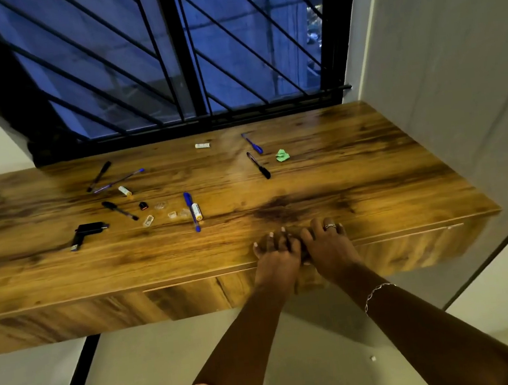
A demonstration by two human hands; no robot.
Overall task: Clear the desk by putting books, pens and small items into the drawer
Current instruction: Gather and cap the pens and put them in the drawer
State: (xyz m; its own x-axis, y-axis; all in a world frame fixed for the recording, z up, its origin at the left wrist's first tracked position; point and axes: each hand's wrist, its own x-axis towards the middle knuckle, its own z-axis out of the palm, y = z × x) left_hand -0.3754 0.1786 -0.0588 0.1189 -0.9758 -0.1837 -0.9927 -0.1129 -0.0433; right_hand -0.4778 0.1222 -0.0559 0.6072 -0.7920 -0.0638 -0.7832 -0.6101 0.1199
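Left hand [276, 250], right hand [327, 241] on desk [369, 163]

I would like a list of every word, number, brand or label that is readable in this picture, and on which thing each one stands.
No text here can be read.
White tube: faint marks, too blurred to read.
Left battery: label too small to read.
Right battery, lying against the blue pen: label too small to read.

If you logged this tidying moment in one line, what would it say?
left hand: fingers on desk front edge | right hand: alongside, same edge | drawer: closed | pens: loose on desk
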